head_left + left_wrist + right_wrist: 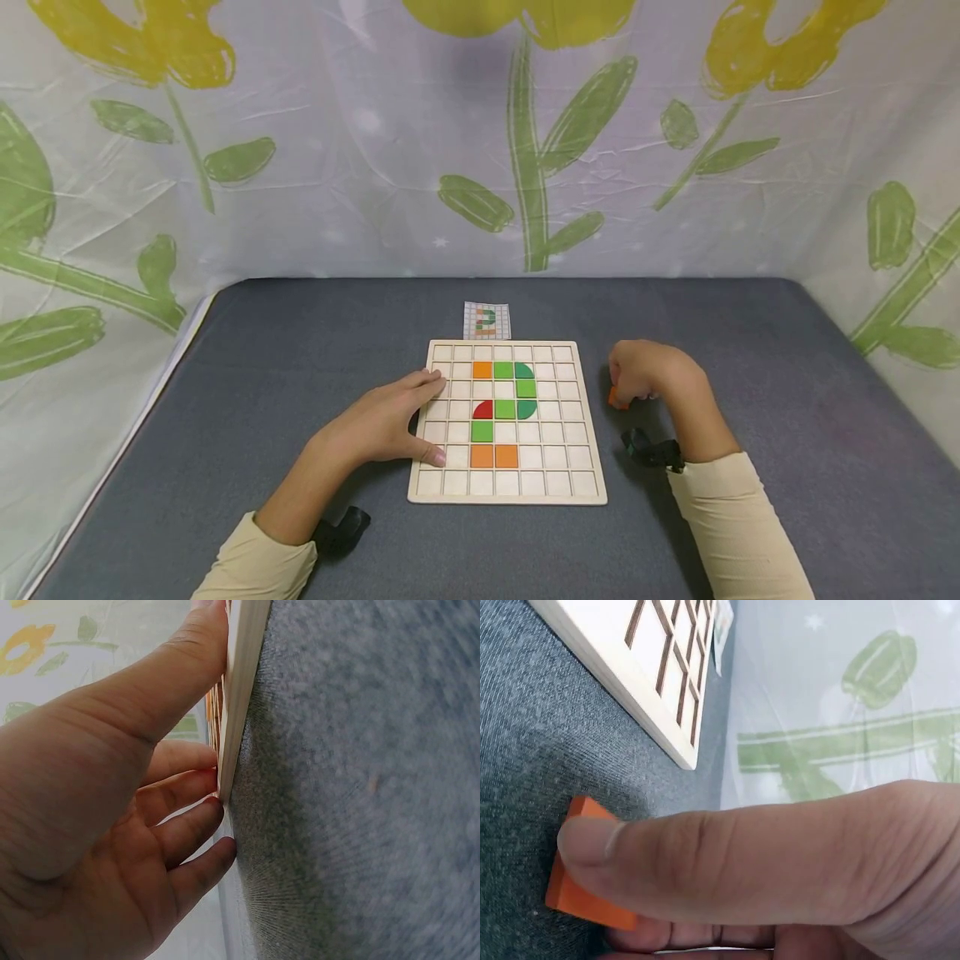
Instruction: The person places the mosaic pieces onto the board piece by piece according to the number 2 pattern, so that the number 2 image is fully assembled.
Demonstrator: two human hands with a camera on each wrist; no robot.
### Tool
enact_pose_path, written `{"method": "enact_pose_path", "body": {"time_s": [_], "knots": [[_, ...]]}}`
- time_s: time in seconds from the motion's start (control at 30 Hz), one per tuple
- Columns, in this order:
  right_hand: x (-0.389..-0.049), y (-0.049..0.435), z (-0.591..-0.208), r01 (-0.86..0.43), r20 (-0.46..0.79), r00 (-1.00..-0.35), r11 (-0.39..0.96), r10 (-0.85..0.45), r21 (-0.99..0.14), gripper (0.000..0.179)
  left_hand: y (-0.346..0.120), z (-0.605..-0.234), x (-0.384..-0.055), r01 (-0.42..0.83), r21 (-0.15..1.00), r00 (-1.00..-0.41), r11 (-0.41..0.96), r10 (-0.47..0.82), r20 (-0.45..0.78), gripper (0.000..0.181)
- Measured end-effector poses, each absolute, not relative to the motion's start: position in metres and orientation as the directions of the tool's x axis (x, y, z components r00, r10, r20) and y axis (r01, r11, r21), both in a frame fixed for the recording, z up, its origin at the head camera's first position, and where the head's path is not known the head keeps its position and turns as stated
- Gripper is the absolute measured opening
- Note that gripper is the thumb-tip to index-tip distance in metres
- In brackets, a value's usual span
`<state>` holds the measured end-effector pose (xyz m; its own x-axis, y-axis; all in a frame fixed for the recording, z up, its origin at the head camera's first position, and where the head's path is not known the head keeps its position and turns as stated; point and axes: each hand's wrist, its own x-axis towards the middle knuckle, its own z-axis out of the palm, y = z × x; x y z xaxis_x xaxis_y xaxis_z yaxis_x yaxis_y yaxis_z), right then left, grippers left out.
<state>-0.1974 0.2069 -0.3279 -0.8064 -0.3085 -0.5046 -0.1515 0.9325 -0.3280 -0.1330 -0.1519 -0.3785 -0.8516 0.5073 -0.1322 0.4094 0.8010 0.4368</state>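
A wooden grid board [551, 483] lies flat on the table, with orange, green and red tiles set in some of its squares. At its left edge my left hand [378, 421] rests with thumb and fingers spread, touching the rim; the left wrist view shows the thumb [187, 667] on the board's edge. To the right of the board my right hand [648, 371] pinches an orange square tile [592, 900] just at the table surface. The thumb covers part of the tile in the right wrist view.
Behind the board lies a small printed card [486, 320] with a coloured grid pattern. Grey cloth covers the table [337, 333]. A curtain [360, 167] with painted flowers hangs behind and at both sides. Each wrist wears a black strap device.
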Motion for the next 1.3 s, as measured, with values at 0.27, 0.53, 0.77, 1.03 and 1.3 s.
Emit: {"method": "enact_pose_path", "body": {"time_s": [0.27,0.53,0.77,1.03,1.3], "knots": [[-0.199,0.21,-0.329,-0.177,-0.482,-0.8,0.908,-0.357,-0.379,0.017,-0.153,-0.38,-0.133,0.408,0.437,-0.852,0.801,0.506,-0.132,0.103],[-0.203,0.214,-0.331,-0.161,-0.475,-0.792,0.882,-0.383,-0.443,0.026,-0.153,-0.381,-0.134,0.412,0.434,-0.852,0.802,0.507,-0.129,0.104],[-0.204,0.218,-0.33,-0.166,-0.443,-0.791,0.846,-0.421,-0.507,0.018,-0.152,-0.381,-0.134,0.408,0.433,-0.855,0.804,0.503,-0.128,0.104],[-0.204,0.218,-0.329,-0.15,-0.441,-0.777,0.813,-0.449,-0.563,0.014,-0.152,-0.381,-0.133,0.412,0.439,-0.853,0.798,0.507,-0.122,0.104],[-0.203,0.217,-0.328,-0.184,-0.404,-0.754,0.758,-0.517,-0.626,0.011,-0.152,-0.38,-0.133,0.412,0.435,-0.854,0.801,0.506,-0.123,0.103]]}}
